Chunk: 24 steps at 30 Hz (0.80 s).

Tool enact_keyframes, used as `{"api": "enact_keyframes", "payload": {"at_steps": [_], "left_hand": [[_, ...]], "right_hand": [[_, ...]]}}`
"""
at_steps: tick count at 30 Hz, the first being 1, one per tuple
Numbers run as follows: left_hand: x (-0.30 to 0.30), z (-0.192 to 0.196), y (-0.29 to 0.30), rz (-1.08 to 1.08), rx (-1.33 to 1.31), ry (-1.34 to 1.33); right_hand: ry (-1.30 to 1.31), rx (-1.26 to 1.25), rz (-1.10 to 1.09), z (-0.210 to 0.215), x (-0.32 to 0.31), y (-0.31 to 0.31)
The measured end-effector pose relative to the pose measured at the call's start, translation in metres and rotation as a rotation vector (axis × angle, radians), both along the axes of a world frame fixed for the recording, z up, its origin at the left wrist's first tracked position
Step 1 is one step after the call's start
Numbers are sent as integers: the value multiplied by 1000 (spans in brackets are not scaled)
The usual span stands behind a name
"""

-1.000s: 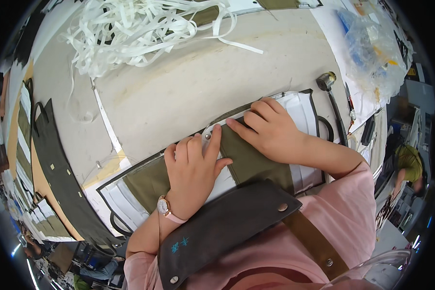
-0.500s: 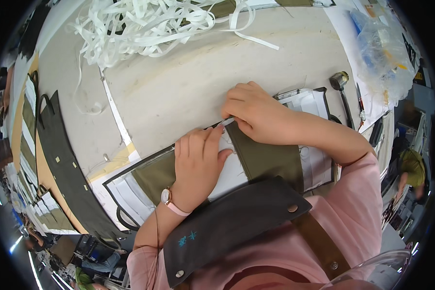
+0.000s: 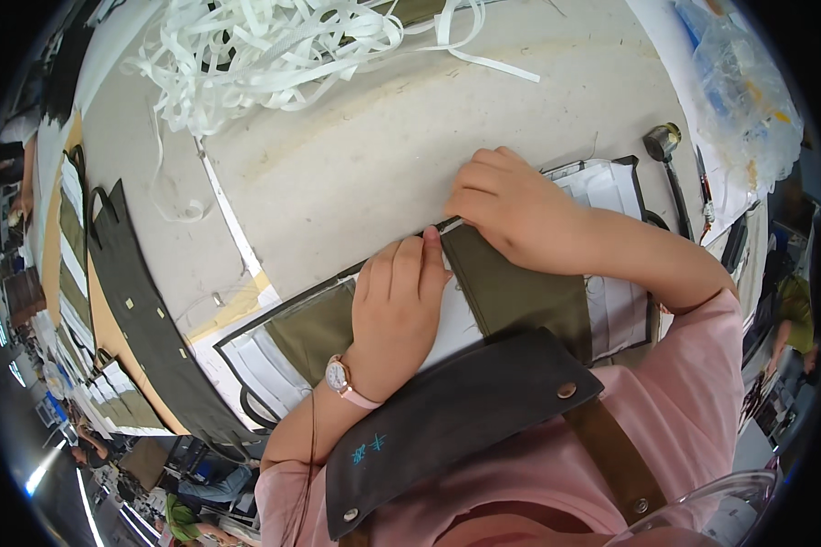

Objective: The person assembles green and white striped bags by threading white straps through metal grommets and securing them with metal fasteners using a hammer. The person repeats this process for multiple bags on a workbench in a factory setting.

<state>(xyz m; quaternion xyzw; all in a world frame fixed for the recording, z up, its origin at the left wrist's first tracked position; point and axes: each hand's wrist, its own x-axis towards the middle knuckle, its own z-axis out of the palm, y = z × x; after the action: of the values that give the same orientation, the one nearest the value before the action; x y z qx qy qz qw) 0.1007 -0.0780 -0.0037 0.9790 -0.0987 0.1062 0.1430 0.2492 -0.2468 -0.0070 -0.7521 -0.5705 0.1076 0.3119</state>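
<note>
— What fills most of the view?

— A wide pale worktable (image 3: 356,173). Along its left edge lies a row of dark and olive fabric pieces (image 3: 128,292), and at the top a loose heap of white strips (image 3: 265,55) spreads over the surface.

— And the piece being worked on?

— An olive fabric panel (image 3: 520,292) lies flat on white sheets with dark edging (image 3: 611,196), at the near edge of the table just in front of the person's chest. A second olive section (image 3: 306,328) shows left of the wrist.

— What are the hands doing?

— The left hand (image 3: 397,305) rests palm down, fingers together and stretched out, pressing on the white sheet and the panel's left edge — it grasps nothing. The right hand (image 3: 511,210) is curled over the panel's upper corner, fingers bent onto the table; whether they pinch the cloth there cannot be told. The two hands lie near each other, the left fingertips just beside the right thumb.

— Anything smaller?

— A clear plastic bag (image 3: 739,82) lies at the upper right, a dark tool with a round metal head (image 3: 663,141) just beside the sheets, and a small watch on a pink strap (image 3: 339,376) sits on the left wrist.
</note>
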Motion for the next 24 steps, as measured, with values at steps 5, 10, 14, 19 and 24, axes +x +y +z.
{"api": "enact_keyframes", "payload": {"at_steps": [5, 10, 14, 19, 24], "left_hand": [[12, 0, 19, -31, -317, 115], [12, 3, 21, -132, -86, 93], [14, 4, 11, -198, 127, -40], [15, 1, 15, -217, 89, -45], [20, 2, 22, -224, -31, 67]], "right_hand": [[10, 46, 91, -4, 9, -3], [-301, 39, 213, 3, 0, -8], [-366, 54, 168, -3, -7, -12], [-93, 17, -11, -4, 6, -13], [-252, 39, 213, -3, 14, -22]]}}
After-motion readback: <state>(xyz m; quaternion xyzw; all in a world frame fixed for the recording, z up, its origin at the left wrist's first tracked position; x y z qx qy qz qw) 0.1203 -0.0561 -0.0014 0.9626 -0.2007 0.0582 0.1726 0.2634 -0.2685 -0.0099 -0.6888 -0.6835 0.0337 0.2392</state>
